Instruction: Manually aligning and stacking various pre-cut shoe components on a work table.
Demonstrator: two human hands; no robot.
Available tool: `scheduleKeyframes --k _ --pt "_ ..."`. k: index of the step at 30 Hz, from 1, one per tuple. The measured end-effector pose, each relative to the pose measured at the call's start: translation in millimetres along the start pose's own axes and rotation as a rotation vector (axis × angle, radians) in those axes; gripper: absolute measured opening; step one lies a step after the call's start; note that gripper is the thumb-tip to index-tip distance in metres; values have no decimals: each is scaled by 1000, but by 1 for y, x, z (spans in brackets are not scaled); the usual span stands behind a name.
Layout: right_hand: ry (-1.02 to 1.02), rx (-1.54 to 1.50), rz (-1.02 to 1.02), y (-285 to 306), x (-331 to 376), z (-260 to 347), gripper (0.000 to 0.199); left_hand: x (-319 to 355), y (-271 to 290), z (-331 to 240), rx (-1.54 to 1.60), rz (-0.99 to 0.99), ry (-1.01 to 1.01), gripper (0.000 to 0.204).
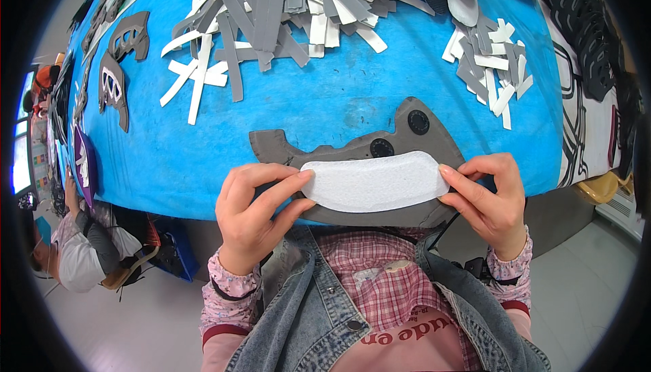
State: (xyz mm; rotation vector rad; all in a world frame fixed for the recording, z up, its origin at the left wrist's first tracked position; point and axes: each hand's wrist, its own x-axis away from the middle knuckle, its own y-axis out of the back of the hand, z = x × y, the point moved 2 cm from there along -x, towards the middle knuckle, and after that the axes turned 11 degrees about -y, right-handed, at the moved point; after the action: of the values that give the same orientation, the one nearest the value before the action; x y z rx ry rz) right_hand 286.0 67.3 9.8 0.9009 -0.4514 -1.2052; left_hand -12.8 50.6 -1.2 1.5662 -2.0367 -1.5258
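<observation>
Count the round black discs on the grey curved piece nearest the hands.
2: one round black disc at the upper right of the grey curved piece, another lower left, beside the white oblong felt-like pad. The pad may hide more.

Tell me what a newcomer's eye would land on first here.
First, the white curved pad, pinched at its ends by the left hand and right hand, over a dark gray shaped piece at the table's near edge. Next, the large heap of gray and white strips across the bright blue cover, with a smaller heap to its right.
</observation>
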Motion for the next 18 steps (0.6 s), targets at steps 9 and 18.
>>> scheduleKeyframes --k 9,18 --pt "-5 18 6 -1 -1 0 41 -2 -1 -3 -51 15 -18 40" --pt "82 274 65 4 6 15 48 -6 -2 -28 -362 110 -110 40"
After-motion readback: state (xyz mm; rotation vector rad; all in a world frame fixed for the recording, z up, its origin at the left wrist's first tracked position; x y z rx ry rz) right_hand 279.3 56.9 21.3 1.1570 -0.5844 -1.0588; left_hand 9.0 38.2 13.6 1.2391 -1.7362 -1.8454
